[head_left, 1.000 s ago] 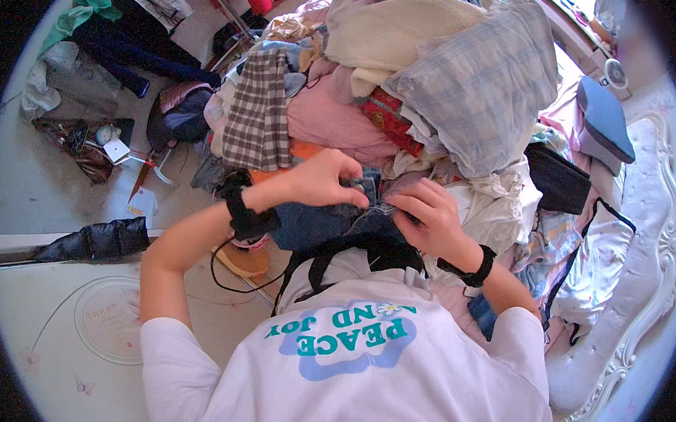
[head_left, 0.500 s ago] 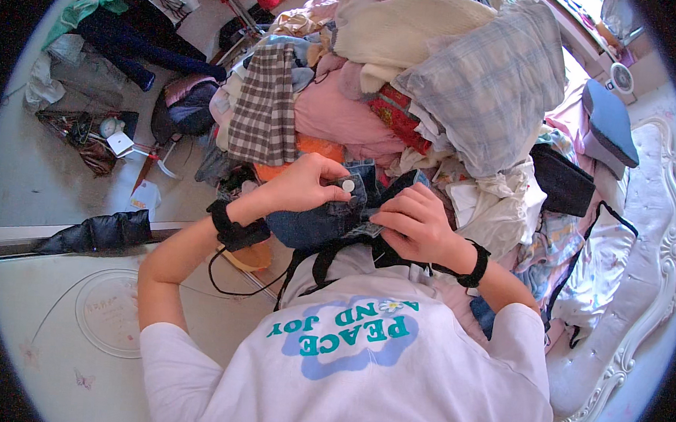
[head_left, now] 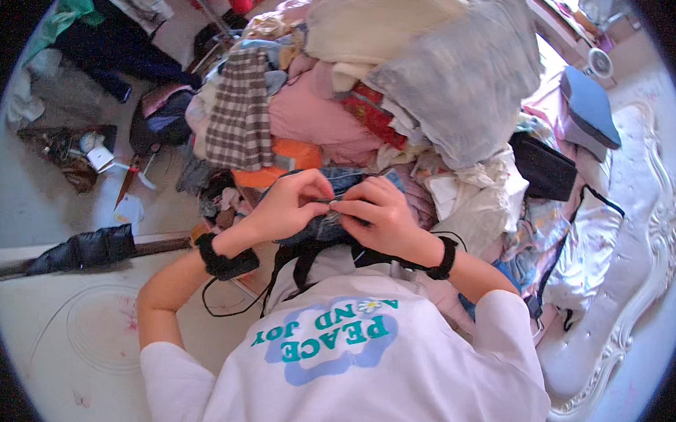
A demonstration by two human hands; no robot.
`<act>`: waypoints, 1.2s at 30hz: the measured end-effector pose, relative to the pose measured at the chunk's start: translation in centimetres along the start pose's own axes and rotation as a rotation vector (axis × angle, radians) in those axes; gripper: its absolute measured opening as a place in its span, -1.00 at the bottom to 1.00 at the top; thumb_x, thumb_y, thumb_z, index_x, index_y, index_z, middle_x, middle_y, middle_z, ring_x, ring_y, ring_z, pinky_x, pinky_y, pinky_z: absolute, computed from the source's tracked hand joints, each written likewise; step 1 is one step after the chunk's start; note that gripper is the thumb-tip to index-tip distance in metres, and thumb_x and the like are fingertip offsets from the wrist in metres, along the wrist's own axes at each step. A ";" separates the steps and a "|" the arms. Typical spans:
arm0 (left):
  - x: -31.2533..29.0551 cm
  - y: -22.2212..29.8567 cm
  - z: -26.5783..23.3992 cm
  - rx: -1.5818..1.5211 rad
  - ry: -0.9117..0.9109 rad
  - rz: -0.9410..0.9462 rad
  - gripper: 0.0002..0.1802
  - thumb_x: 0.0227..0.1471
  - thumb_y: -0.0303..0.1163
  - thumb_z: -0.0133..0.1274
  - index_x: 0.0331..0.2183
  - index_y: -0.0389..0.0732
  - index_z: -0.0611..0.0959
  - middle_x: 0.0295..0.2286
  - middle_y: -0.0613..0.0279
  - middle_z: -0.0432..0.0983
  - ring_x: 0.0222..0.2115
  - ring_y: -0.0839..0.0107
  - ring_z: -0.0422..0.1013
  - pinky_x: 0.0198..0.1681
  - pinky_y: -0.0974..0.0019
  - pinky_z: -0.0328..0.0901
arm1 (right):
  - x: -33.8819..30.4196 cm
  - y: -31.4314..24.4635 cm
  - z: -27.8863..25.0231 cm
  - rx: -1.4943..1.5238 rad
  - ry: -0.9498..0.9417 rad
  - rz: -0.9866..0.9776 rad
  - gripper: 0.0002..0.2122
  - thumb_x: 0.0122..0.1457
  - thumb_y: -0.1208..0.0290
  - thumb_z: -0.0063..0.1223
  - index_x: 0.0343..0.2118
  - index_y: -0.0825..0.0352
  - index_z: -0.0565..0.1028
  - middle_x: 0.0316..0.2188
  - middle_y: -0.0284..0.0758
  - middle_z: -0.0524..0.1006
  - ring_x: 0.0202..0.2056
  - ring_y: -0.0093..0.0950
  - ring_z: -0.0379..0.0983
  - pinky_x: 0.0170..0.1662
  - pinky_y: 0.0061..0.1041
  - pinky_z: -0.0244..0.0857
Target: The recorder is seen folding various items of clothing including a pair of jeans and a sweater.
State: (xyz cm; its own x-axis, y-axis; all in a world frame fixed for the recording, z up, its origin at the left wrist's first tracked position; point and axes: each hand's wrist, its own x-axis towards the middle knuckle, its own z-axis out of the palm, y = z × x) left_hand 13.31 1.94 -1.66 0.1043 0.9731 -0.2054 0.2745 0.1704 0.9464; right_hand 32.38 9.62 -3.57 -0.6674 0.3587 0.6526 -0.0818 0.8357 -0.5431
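Observation:
Dark blue denim (head_left: 343, 179), most likely jeans, lies in front of my chest. My left hand (head_left: 292, 207) pinches its edge between thumb and fingers. Right beside it, my right hand (head_left: 382, 216) grips the same edge, and the fingertips of both hands meet in the middle. The white round button is now hidden behind my fingers. Each wrist wears a black band; a black cord (head_left: 222, 312) loops down from the left one.
Beyond my hands rises a large clothes heap, with a brown checked cloth (head_left: 240, 114), an orange piece (head_left: 299, 152) and a pale plaid pillow (head_left: 463, 76). A white tufted headboard (head_left: 599, 332) stands at the right. A black puffy item (head_left: 84, 248) lies left.
My right hand has moved left to meet my left hand, bringing the denim's two edges together. The white button has gone out of sight. The whole view has shifted slightly.

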 end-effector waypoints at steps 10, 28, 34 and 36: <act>-0.9 1.6 1.5 0.336 0.021 0.203 -0.43 -0.26 -0.43 0.12 -0.16 -0.25 0.25 -0.43 -0.07 0.44 -0.33 0.04 0.45 -0.29 0.23 0.33 | -0.3 0.1 0.2 -0.038 -0.089 -0.167 -0.70 -0.18 0.53 0.16 -0.29 0.38 0.46 -0.36 -0.29 0.44 -0.40 -0.36 0.38 -0.35 -0.43 0.28; -1.9 -1.2 2.0 0.104 -0.087 0.098 -0.59 -0.01 -0.59 -0.09 -0.12 -0.26 0.16 -0.37 0.14 0.36 -0.23 0.40 0.35 -0.12 0.34 0.19 | -2.2 1.6 0.6 0.249 -0.233 0.111 -0.74 -0.15 0.50 0.23 -0.35 0.33 0.44 -0.46 -0.29 0.45 -0.41 -0.28 0.35 -0.35 -0.39 0.23; -1.8 -1.5 2.4 0.044 -0.062 0.118 -0.55 -0.07 -0.60 -0.03 -0.12 -0.25 0.20 -0.45 0.14 0.38 -0.34 0.37 0.36 -0.21 0.35 0.20 | -2.1 1.5 0.7 0.576 -0.348 0.485 -0.84 -0.08 0.60 0.16 -0.40 0.38 0.44 -0.47 -0.32 0.47 -0.41 -0.48 0.37 -0.33 -0.53 0.24; -1.7 -1.3 2.7 0.031 -0.023 0.159 -0.53 -0.11 -0.59 0.02 -0.14 -0.25 0.21 -0.54 0.10 0.43 -0.42 0.30 0.39 -0.29 0.34 0.22 | -2.0 1.5 0.7 0.604 -0.369 0.506 -0.85 -0.07 0.61 0.14 -0.39 0.38 0.44 -0.48 -0.33 0.48 -0.41 -0.52 0.37 -0.32 -0.54 0.24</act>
State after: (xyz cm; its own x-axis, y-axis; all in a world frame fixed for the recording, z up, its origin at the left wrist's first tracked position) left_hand 15.32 -0.30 -3.21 0.1709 0.9835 -0.0592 0.2817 0.0089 0.9595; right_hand 33.07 9.83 -6.06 -0.9184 0.3826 0.1010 -0.0197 0.2108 -0.9773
